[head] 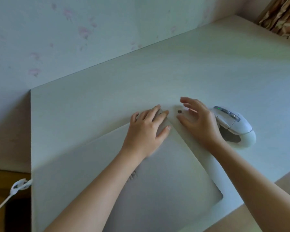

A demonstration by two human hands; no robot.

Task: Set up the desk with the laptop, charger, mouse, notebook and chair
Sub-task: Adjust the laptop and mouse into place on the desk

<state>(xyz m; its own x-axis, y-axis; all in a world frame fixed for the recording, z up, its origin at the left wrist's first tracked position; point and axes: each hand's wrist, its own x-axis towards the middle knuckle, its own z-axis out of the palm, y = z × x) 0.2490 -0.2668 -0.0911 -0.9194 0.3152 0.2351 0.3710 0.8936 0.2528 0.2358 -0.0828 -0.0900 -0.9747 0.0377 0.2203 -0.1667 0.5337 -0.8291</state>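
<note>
1. so far, the closed laptop (166, 173) lies on the tabletop (208, 72), and the mouse (233, 122) sits at its 2 o'clock.
2. the left hand (146, 126) rests flat on the laptop's far corner, grip spread, holding nothing.
3. the right hand (197, 119) hovers with an open, empty grip over a small usb dongle (179, 111).
4. a white cable (15, 188) hangs at 8 o'clock; it is not plugged in yet. notebook and chair are out of view.

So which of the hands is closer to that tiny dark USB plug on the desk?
The right. The right hand hovers spread just beside the USB plug, its fingers arched around it. The left hand rests on the closed laptop's far corner, further off to the plug's left.
</note>
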